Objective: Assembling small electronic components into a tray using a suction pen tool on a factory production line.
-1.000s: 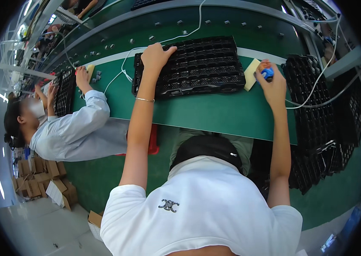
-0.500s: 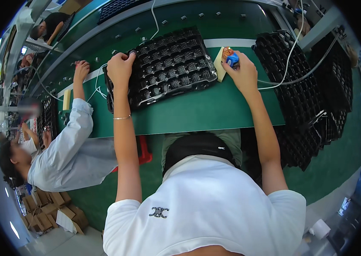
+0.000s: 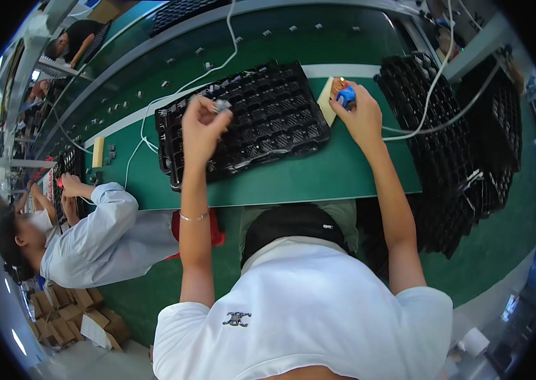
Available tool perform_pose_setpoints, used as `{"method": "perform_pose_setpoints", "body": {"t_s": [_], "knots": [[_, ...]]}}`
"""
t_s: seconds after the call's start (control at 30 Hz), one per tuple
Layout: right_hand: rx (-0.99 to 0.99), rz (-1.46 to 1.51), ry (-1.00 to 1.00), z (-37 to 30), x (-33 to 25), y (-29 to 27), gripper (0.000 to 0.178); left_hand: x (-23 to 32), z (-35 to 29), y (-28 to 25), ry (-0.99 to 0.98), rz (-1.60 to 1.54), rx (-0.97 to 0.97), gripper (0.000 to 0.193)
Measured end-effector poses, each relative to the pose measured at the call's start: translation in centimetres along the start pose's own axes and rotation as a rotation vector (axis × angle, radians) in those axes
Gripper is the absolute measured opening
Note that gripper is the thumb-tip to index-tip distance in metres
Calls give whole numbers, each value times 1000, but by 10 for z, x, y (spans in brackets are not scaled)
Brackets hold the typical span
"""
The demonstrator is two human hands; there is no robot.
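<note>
A black plastic tray [image 3: 274, 120] with rows of square pockets lies on the green table in front of me. Over its left part is my left hand [image 3: 201, 130], slightly blurred, with thumb and fingers pinching a small grey part [image 3: 221, 106]. My right hand [image 3: 360, 114] is closed round a blue and orange object [image 3: 345, 95] just beyond the tray's right end. This object's exact kind cannot be made out. A pale yellow wedge-shaped block [image 3: 327, 104] stands between the right hand and the tray.
Several small grey parts lie scattered on the green belt [image 3: 242, 57] beyond. Stacked black trays [image 3: 435, 126] fill the right side, with a white cable [image 3: 432, 88] hanging before them. A co-worker in a pale blue sleeve [image 3: 100, 212] sits at the left, near another yellow block [image 3: 98, 152].
My left hand has left the tray's far left edge and now holds a small grey part. The tray sits nearer and flatter. The co-worker's hand has drawn back from the belt.
</note>
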State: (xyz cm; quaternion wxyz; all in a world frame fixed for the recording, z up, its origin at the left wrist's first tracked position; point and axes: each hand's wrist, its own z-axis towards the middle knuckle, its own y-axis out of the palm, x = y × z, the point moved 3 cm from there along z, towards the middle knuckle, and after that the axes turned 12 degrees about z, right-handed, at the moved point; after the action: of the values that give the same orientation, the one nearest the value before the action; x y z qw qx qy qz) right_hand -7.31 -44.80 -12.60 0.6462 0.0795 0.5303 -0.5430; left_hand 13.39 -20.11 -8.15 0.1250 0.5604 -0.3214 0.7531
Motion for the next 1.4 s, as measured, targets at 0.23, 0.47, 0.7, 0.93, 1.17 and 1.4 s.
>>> {"method": "perform_pose_setpoints", "body": {"t_s": [0.23,0.47,0.7,0.93,1.17,1.4], "knots": [[-64,-47,34,56,36,32,52,-11,-72,4,-87,-79,-196,33],[-52,-99,-49,160,76,63,47,-19,-107,3,-165,-557,-221,20],[-102,-282,-86,185,99,88,46,-5,-127,-18,-164,-464,-99,34],[-18,217,-113,157,68,61,53,-3,-107,4,-42,-475,-35,33],[-419,946,185,-5,-66,19,44,51,-85,42,119,-272,-109,27],[-320,1261,420,-44,-57,13,48,60,-86,69,140,-297,-164,26]]}}
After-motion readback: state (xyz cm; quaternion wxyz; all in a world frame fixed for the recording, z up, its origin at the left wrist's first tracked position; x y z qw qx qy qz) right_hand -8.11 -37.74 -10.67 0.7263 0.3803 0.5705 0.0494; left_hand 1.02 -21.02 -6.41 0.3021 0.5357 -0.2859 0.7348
